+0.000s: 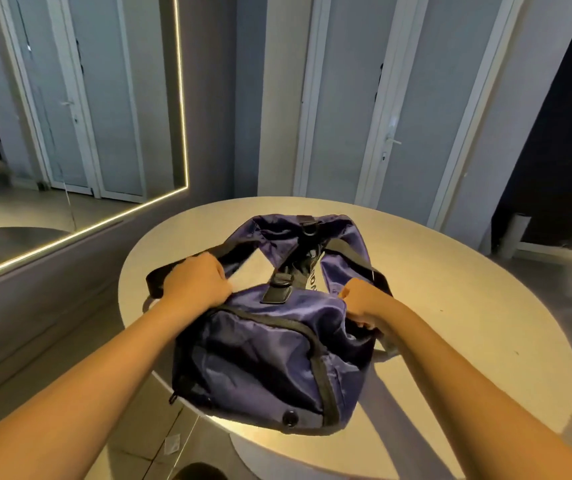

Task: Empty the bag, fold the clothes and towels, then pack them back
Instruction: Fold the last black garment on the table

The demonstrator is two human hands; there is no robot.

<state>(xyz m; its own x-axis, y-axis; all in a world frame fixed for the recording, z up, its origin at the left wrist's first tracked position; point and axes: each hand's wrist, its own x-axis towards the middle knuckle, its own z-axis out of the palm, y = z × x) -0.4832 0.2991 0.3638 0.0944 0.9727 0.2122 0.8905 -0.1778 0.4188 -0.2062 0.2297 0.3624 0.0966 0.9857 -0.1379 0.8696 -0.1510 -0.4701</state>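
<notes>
Duffel bag (267,351) runs lengthwise up frame centre between both hands: left hand (196,282) fisted round the black strap (155,281), right hand (364,301) curled on its right-side fabric.

you have only one bit of writing to read here, and only part of it shows. it stands on a white patch (312,283) on the dark blue bag (267,351), near the top middle, just right of the black buckle (279,279). the letters are dark and bold, turned on their side so that they run down the patch. you can make out "on", with a further rounded letter beside it, too cut off to tell. folds of the bag's cloth hide the rest of the word. a pale square (172,443) lies on the floor (128,452) below the tabletop (450,306); any marks on it are too small to read.
</notes>
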